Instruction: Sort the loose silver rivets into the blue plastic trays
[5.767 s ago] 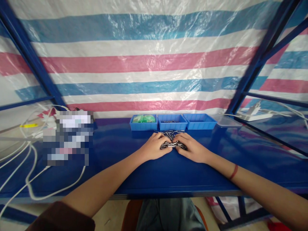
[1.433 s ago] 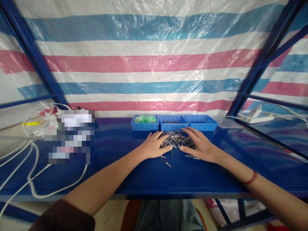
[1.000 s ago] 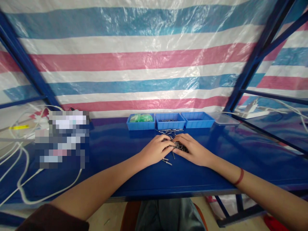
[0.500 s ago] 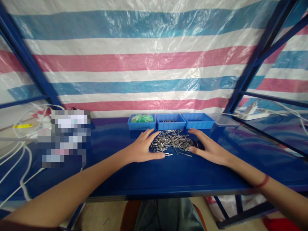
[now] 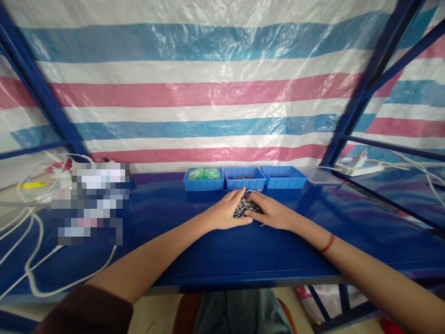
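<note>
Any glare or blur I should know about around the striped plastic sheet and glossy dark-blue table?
Head view: white glare streaks the sheet; head view: soft reflections on the table, towards its right; head view: coarse pixelation at left hides detail; head view: thin silver metal pins too small to separate cleanly.

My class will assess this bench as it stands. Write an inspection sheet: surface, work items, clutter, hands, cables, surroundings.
Surface: glossy dark-blue tabletop; damage, nothing seen.
Work items: pile of slim silvery metal pins; three blue plastic bins behind: left bin with green packaging, middle bin with similar pins, right bin, contents: nothing seen.
Clutter: objects at left, blurred; flat clear plastic piece beside right bin.
Hands: left hand and right hand bare, cupped around the pile's sides.
Cables: white cables looped at left; more by the white power strip at right.
Surroundings: striped plastic sheeting, blue metal frame.
</note>
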The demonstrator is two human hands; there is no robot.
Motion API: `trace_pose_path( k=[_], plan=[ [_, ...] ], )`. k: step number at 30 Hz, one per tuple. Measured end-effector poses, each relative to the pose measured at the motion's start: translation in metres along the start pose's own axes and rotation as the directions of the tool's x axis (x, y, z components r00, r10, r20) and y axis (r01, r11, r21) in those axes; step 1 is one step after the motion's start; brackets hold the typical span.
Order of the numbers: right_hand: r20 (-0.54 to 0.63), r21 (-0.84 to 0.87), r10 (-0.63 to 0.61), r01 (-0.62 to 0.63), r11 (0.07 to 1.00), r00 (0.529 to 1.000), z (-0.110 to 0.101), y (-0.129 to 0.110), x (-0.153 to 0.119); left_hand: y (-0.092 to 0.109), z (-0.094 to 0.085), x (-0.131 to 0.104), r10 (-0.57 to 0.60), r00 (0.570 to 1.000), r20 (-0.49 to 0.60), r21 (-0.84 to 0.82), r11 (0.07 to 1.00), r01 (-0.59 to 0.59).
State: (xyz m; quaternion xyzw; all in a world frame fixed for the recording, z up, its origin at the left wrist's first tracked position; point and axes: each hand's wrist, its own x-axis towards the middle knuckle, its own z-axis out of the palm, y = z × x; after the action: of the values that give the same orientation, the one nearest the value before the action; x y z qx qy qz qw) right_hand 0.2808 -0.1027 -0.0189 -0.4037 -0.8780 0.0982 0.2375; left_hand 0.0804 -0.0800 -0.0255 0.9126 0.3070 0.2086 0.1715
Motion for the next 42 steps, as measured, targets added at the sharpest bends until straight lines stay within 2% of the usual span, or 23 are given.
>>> trace_pose_path(
  k=[5, 10, 12, 15, 17, 21, 24, 28, 31, 37, 39, 42],
  plan=[
    [0.026, 0.034, -0.017, 0.016, 0.999, 1.0, -0.015, 0.007, 0.019, -0.005, 0.002, 0.002, 0.006, 0.993, -0.121, -0.025, 1.0, -0.009],
    [0.194, 0.147, 0.005, -0.034, 0.988, 0.981, -0.033, 0.008, 0.043, -0.007, -0.004, -0.002, -0.07, 0.987, -0.145, -0.026, 0.997, 0.066],
    [0.193, 0.197, 0.037, -0.076, 0.977, 0.98, -0.036, 0.008, 0.047, -0.01, -0.008, -0.004, -0.084, 0.982, -0.167, -0.039, 0.996, 0.078],
    [0.117, 0.33, 0.152, -0.183, 0.926, 0.981, -0.034, 0.009, 0.044, -0.013, -0.01, -0.003, -0.067, 0.964, -0.257, -0.048, 0.997, 0.056],
    [0.065, 0.476, 0.257, -0.257, 0.841, 0.964, -0.029, 0.009, 0.039, -0.013, -0.01, 0.0, -0.045, 0.932, -0.359, -0.062, 0.998, 0.025],
    [0.07, 0.787, 0.384, -0.288, 0.546, 0.921, -0.018, 0.002, 0.035, -0.006, -0.008, 0.004, -0.115, 0.854, -0.507, -0.201, 0.98, 0.012],
    [0.09, 0.881, 0.382, -0.252, 0.399, 0.92, -0.013, -0.008, 0.036, 0.003, -0.01, 0.003, -0.183, 0.806, -0.563, -0.298, 0.955, 0.008],
    [0.106, 0.928, 0.316, -0.208, 0.31, 0.943, -0.009, -0.017, 0.038, 0.012, -0.016, 0.0, -0.173, 0.757, -0.63, -0.309, 0.95, -0.04],
    [0.134, 0.934, 0.273, -0.213, 0.286, 0.953, -0.005, -0.018, 0.038, 0.016, -0.018, -0.001, -0.16, 0.739, -0.655, -0.296, 0.954, -0.055],
    [0.12, 0.931, 0.241, -0.194, 0.309, 0.963, 0.0, -0.018, 0.039, 0.016, -0.018, 0.0, -0.125, 0.733, -0.669, -0.263, 0.962, -0.077],
    [0.09, 0.932, 0.253, -0.171, 0.32, 0.963, -0.001, -0.019, 0.039, 0.014, -0.017, 0.001, -0.107, 0.728, -0.677, -0.248, 0.965, -0.088],
    [-0.023, 0.912, 0.279, -0.094, 0.399, 0.96, -0.003, -0.023, 0.04, 0.012, -0.017, 0.002, -0.093, 0.716, -0.692, -0.238, 0.966, -0.104]
  ],
)
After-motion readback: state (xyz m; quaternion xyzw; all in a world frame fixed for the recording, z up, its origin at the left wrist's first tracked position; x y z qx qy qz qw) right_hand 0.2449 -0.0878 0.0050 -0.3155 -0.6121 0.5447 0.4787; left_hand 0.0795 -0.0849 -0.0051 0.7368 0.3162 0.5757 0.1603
